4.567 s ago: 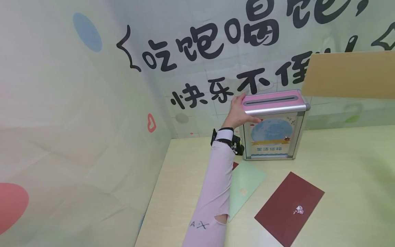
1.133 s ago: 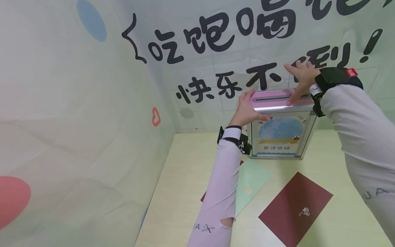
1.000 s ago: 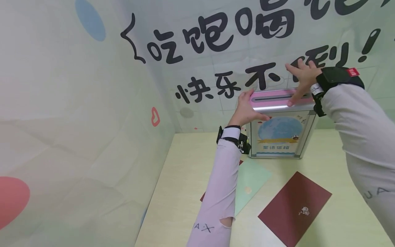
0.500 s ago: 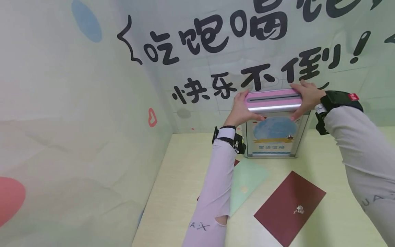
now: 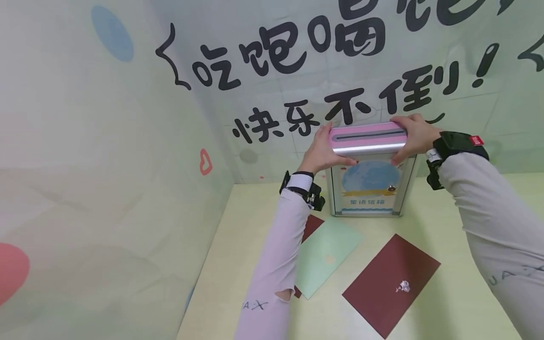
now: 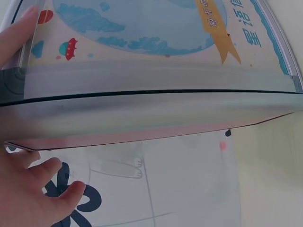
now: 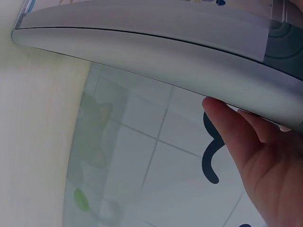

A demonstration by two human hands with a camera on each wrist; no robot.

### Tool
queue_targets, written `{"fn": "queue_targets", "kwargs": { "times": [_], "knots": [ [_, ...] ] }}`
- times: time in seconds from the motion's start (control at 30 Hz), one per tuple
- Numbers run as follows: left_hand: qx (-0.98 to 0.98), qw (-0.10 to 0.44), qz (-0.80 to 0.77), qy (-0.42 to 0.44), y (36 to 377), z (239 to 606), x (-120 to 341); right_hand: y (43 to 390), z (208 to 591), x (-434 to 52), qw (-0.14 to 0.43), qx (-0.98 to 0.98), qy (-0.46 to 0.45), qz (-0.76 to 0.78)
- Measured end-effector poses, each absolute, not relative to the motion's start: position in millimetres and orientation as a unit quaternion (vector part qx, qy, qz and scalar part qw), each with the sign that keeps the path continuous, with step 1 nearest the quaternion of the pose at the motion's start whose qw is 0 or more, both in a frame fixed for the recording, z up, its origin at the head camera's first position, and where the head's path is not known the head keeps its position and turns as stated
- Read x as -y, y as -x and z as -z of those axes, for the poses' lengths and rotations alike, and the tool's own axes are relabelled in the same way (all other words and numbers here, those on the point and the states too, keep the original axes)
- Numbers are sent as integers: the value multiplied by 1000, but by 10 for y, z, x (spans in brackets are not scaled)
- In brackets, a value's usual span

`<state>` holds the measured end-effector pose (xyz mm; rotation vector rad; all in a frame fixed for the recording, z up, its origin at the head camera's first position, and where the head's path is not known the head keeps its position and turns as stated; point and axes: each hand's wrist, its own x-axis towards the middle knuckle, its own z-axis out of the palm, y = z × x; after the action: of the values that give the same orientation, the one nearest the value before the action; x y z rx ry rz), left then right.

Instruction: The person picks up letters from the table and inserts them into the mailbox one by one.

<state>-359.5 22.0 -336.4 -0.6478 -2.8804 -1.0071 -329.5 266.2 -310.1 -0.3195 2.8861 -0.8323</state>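
Right of centre in the head view, the pink-topped letter box (image 5: pixel 369 170) stands upright on the pale table (image 5: pixel 446 222) against the back wall. Left hand (image 5: pixel 321 153) grips its left top corner, fingers curled round; right hand (image 5: pixel 414 137) clasps the right end. Dark red envelope (image 5: pixel 391 283) and green envelope (image 5: pixel 325 255) lie flat below, lower centre

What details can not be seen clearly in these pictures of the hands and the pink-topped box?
- Inside of the box: hidden by its printed front, head view.
- Left hand and right hand fingertips behind the box: hidden by its top, head view.
- Second dark red card: mostly covered by the green sheet and sleeve.
- Small emblem on the red envelope: too small.
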Motion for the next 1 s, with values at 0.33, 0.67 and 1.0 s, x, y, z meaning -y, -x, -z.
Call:
{"fn": "queue_targets", "kwargs": {
  "times": [0.33, 0.67, 1.0],
  "knots": [
    [926, -6, 318, 204, 3590, 3314, -4, 3307, 3093, -2635, 59, -954, 96, 277],
    [947, -28, 276, 158, 3536, 3594, 424, 3321, 3115, -2649, 56, -954, 99, 279],
    [966, -50, 193, 162, 3369, 3909, 600, 3326, 3157, -2664, 60, -952, 98, 284]
  ]
}}
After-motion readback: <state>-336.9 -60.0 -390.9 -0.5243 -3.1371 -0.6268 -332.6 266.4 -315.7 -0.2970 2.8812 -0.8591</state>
